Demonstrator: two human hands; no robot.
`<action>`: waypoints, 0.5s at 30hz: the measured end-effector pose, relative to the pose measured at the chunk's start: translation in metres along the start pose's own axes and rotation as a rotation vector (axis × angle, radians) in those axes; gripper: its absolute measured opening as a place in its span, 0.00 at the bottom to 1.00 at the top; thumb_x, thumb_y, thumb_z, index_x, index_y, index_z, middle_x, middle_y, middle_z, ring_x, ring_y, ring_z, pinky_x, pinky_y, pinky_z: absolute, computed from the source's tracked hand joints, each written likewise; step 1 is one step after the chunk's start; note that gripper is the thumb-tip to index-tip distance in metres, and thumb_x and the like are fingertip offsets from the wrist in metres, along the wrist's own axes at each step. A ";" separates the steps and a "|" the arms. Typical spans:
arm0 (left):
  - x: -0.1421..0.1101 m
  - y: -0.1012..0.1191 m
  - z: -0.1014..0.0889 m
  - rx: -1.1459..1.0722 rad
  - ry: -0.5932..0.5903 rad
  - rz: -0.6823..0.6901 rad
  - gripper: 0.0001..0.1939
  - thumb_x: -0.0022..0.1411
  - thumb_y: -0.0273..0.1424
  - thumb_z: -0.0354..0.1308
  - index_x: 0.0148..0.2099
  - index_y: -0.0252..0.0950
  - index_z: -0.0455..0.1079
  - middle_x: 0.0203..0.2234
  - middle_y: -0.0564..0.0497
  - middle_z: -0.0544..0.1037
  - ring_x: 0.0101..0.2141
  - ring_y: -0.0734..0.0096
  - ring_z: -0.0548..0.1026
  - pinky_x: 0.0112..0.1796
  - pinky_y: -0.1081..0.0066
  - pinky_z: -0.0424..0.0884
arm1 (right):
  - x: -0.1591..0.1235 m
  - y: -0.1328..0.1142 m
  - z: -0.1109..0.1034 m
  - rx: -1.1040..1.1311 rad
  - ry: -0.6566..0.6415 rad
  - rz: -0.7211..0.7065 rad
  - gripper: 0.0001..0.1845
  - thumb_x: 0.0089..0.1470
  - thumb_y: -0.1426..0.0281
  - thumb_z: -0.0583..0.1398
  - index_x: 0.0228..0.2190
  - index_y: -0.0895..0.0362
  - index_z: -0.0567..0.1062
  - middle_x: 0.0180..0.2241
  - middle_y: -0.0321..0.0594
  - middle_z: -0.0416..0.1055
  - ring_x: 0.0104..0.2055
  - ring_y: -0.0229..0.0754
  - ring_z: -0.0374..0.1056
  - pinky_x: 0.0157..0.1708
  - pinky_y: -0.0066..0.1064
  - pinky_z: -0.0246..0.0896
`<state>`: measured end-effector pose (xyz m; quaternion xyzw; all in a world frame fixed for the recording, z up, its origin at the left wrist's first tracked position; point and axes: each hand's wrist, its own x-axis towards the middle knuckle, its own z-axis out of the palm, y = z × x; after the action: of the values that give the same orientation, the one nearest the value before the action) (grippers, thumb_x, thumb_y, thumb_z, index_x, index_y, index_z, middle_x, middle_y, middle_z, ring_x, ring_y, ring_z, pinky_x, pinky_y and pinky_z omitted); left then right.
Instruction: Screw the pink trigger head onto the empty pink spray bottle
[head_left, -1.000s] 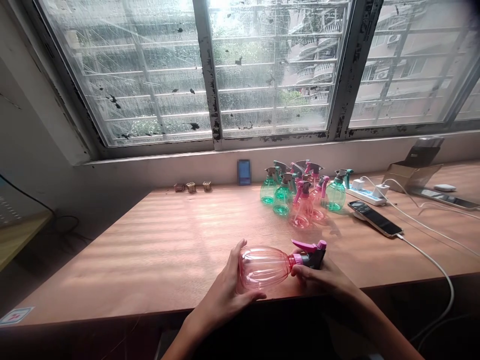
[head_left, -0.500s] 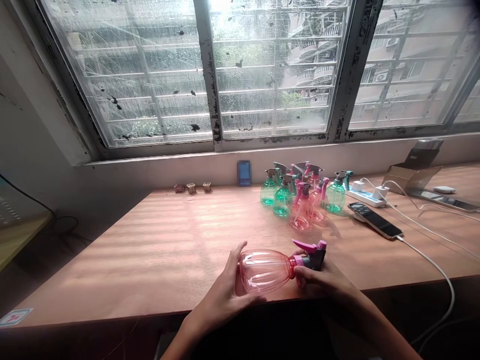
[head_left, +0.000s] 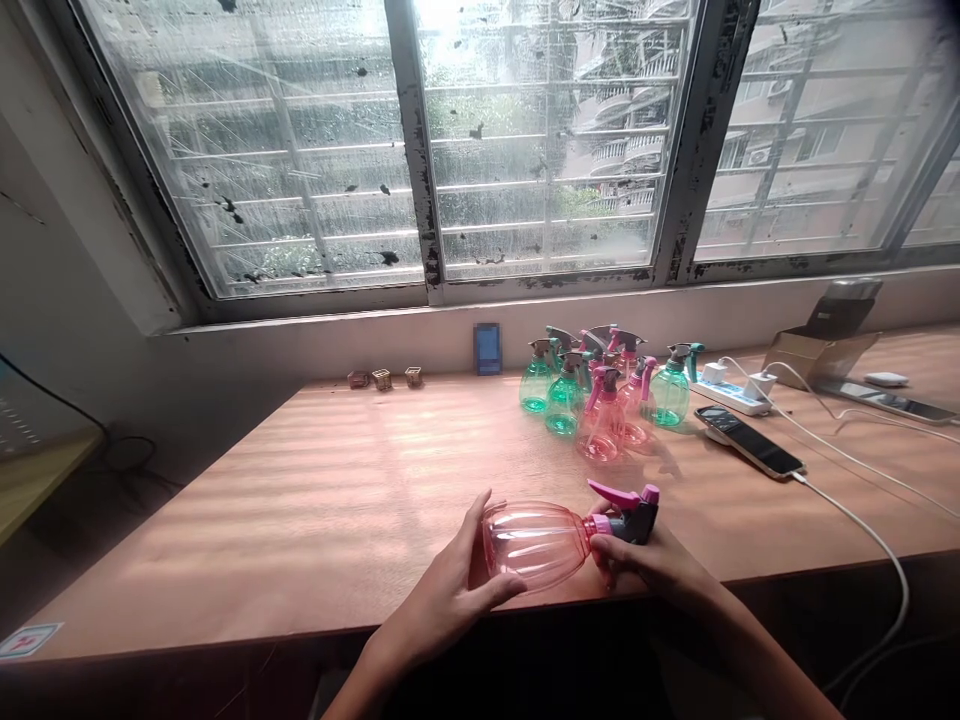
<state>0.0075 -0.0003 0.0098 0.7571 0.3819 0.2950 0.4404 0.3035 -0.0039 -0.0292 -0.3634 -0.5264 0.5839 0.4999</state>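
A clear pink spray bottle [head_left: 536, 543] lies on its side near the front edge of the wooden table [head_left: 322, 500]. Its pink and dark trigger head [head_left: 628, 504] points right. My left hand [head_left: 450, 590] cups the bottle's base, thumb under it and fingers behind it. My right hand [head_left: 649, 560] is closed round the neck and trigger head. A cluster of several green and pink spray bottles [head_left: 604, 390] stands upright further back, right of centre.
A phone [head_left: 750, 440] on a white cable lies right of the cluster, with a power strip [head_left: 731, 390] behind it. A cardboard box [head_left: 814, 350] sits far right. A small blue device [head_left: 487, 348] and three tiny baskets [head_left: 382, 377] stand by the window sill.
The bottle has shifted slightly to the right between my hands. My left thumb has slid further under its base. Both hands keep their hold.
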 end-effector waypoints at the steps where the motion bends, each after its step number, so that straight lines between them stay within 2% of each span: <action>1: 0.000 -0.001 0.001 0.002 0.006 0.015 0.50 0.62 0.41 0.67 0.75 0.48 0.39 0.71 0.43 0.55 0.69 0.46 0.55 0.67 0.47 0.52 | 0.000 0.000 0.000 0.000 -0.002 -0.005 0.21 0.52 0.58 0.72 0.37 0.55 0.69 0.24 0.34 0.75 0.23 0.41 0.73 0.26 0.34 0.68; 6: 0.004 -0.009 0.004 0.026 0.028 0.046 0.57 0.57 0.33 0.71 0.75 0.48 0.36 0.71 0.41 0.55 0.69 0.46 0.56 0.67 0.48 0.51 | 0.001 -0.003 0.002 -0.015 0.010 -0.008 0.20 0.53 0.57 0.71 0.35 0.56 0.70 0.26 0.37 0.77 0.23 0.42 0.74 0.26 0.34 0.68; 10: 0.004 -0.009 0.003 0.010 0.012 0.047 0.61 0.54 0.37 0.74 0.75 0.50 0.34 0.72 0.42 0.51 0.70 0.46 0.53 0.68 0.49 0.49 | 0.002 -0.005 0.003 -0.004 0.034 -0.013 0.20 0.51 0.57 0.72 0.35 0.56 0.71 0.25 0.35 0.76 0.24 0.41 0.73 0.27 0.34 0.69; 12: 0.002 -0.005 0.002 -0.002 0.000 0.043 0.57 0.58 0.43 0.70 0.75 0.49 0.35 0.73 0.42 0.49 0.70 0.45 0.51 0.68 0.48 0.48 | 0.002 -0.007 0.005 -0.024 0.042 -0.020 0.20 0.51 0.57 0.72 0.35 0.56 0.72 0.25 0.35 0.75 0.24 0.40 0.72 0.28 0.33 0.68; 15: -0.001 0.002 0.000 -0.029 0.013 0.034 0.40 0.71 0.48 0.53 0.75 0.46 0.38 0.73 0.43 0.50 0.70 0.46 0.50 0.68 0.47 0.46 | 0.000 -0.010 0.007 -0.055 0.032 -0.017 0.22 0.49 0.56 0.73 0.38 0.56 0.73 0.26 0.34 0.74 0.25 0.41 0.72 0.29 0.34 0.69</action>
<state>0.0079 -0.0015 0.0118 0.7550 0.3674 0.3131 0.4438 0.2989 -0.0064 -0.0180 -0.3820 -0.5370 0.5592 0.5031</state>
